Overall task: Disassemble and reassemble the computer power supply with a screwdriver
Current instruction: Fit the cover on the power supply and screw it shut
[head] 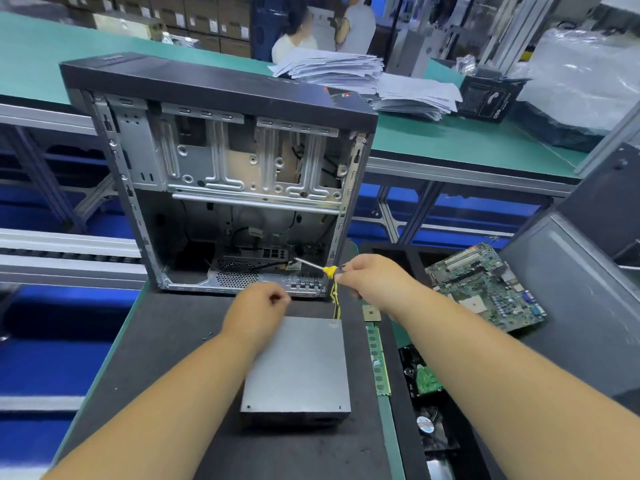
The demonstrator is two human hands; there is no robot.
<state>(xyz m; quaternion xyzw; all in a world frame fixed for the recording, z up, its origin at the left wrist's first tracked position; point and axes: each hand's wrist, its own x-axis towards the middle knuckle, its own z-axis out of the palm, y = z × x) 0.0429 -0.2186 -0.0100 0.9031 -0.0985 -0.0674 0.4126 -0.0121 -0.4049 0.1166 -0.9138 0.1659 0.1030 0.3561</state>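
A grey metal power supply box (298, 365) lies flat on the black mat in front of me, with yellow and black wires (335, 299) leaving its far right corner. My right hand (372, 280) grips a yellow-handled screwdriver (317, 266), its shaft pointing left toward the bottom of the open computer case (221, 161). My left hand (258, 313) hovers over the box's far left corner with fingers curled; whether it pinches something small I cannot tell.
A green motherboard (488, 289) lies at the right, beside a grey side panel (575, 306). A RAM stick (379, 362) and a CPU chip (371, 312) sit right of the box. Paper stacks (363, 77) lie on the far green bench, two people behind.
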